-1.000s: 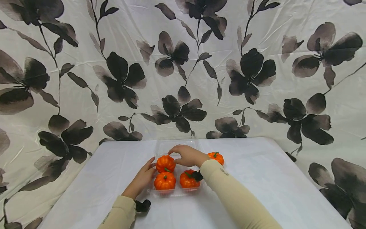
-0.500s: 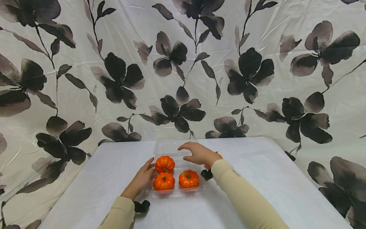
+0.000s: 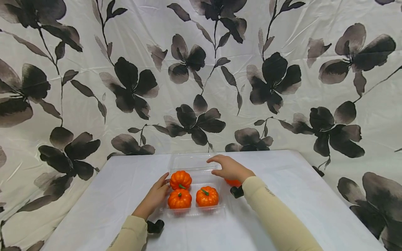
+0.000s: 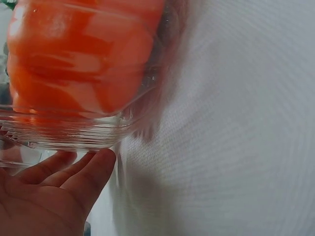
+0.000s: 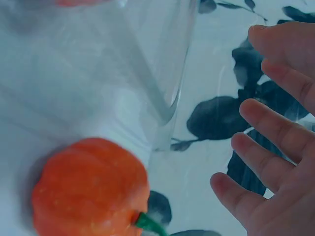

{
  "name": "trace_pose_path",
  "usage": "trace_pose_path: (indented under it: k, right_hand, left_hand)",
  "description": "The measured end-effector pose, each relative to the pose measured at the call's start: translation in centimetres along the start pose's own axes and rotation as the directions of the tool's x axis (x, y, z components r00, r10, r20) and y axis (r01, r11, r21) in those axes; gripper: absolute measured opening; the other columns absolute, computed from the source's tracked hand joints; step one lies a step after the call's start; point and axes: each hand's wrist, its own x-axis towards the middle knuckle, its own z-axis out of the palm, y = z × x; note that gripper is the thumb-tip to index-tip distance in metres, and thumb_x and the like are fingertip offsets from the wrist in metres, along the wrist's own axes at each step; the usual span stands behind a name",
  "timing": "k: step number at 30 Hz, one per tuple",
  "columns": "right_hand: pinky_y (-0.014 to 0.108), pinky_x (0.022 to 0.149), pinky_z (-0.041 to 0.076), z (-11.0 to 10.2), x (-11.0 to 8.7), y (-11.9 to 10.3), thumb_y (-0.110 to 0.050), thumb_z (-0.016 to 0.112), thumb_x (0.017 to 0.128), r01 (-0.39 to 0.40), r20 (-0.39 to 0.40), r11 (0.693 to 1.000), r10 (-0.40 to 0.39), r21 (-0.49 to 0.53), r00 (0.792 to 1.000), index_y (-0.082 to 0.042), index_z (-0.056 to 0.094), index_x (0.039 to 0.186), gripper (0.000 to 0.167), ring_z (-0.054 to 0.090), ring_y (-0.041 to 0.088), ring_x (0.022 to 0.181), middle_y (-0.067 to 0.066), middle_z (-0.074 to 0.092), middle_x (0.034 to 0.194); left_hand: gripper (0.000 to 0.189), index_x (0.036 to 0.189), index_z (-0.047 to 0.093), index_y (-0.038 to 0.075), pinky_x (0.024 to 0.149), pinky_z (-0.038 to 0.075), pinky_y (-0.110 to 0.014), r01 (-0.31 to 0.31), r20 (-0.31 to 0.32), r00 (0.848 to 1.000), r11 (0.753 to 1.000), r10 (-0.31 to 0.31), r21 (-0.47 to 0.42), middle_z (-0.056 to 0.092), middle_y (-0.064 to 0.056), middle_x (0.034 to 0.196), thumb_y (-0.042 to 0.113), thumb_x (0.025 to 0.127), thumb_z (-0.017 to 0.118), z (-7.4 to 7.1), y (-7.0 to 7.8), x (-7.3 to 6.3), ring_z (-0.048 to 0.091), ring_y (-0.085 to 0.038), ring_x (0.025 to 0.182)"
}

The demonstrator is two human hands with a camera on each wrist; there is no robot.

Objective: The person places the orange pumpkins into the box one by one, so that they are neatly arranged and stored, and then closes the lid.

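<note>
A clear plastic box (image 3: 193,208) with its lid (image 3: 191,162) folded back stands mid-table. Inside it sit three small orange pumpkins: a back left pumpkin (image 3: 180,180), a front left pumpkin (image 3: 179,199) and a front right pumpkin (image 3: 207,196). My left hand (image 3: 156,193) rests its fingertips on the box's left wall; in the left wrist view those fingers (image 4: 93,174) look fairly straight. My right hand (image 3: 232,168) hovers right of the box with fingers spread, holding nothing. Another pumpkin (image 5: 93,189) with a green stem lies on the table below it, partly hidden in the head view.
The white-covered table (image 3: 282,202) reaches back to a floral curtain (image 3: 201,87). Black wrist cameras sit under both cuffs, the left wrist camera (image 3: 155,226) low over the table and the right wrist camera (image 3: 237,191) near the loose pumpkin.
My right hand has moved right, from beside the back left pumpkin to above the loose pumpkin outside the box. The left hand has stayed on the box wall.
</note>
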Motion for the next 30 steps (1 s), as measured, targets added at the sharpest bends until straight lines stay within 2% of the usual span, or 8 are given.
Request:
trace_pose_path:
  k: [11,19,30]
  right_hand:
    - [0.049,0.112,0.038,0.1,-1.0,2.1,-0.026,0.066,0.09,-0.071,-0.053,0.997,0.072,0.027,0.996,-0.021,0.059,0.132,0.043,0.048,0.027,0.132,0.004,0.053,0.141]
    - [0.046,0.103,0.048,0.2,-1.9,3.7,-0.024,0.067,0.088,-0.125,-0.069,0.988,0.131,0.089,0.989,-0.021,0.059,0.13,0.043,0.059,0.028,0.118,0.005,0.054,0.139]
    - [0.05,0.107,0.043,0.3,-2.8,5.8,-0.024,0.065,0.086,-0.137,-0.079,0.987,0.144,0.09,0.986,-0.02,0.059,0.13,0.045,0.052,0.03,0.124,0.008,0.051,0.141]
  left_hand:
    - [0.06,0.155,0.021,0.011,0.108,0.039,-0.057,0.008,0.0,1.0,1.0,-0.008,-0.004,0.033,-0.027,0.152,0.011,0.097,0.034,0.0,0.1,-0.1,0.044,-0.043,0.134]
    - [0.059,0.155,0.021,0.011,0.107,0.04,-0.057,0.0,-0.004,1.0,1.0,0.0,-0.002,0.033,-0.027,0.152,0.011,0.097,0.035,0.0,0.0,-0.1,0.045,-0.043,0.133]
    - [0.059,0.155,0.022,0.012,0.106,0.041,-0.056,0.001,-0.01,1.0,1.0,0.0,0.017,0.034,-0.027,0.152,0.012,0.097,0.035,0.1,-0.1,0.0,0.045,-0.042,0.133]
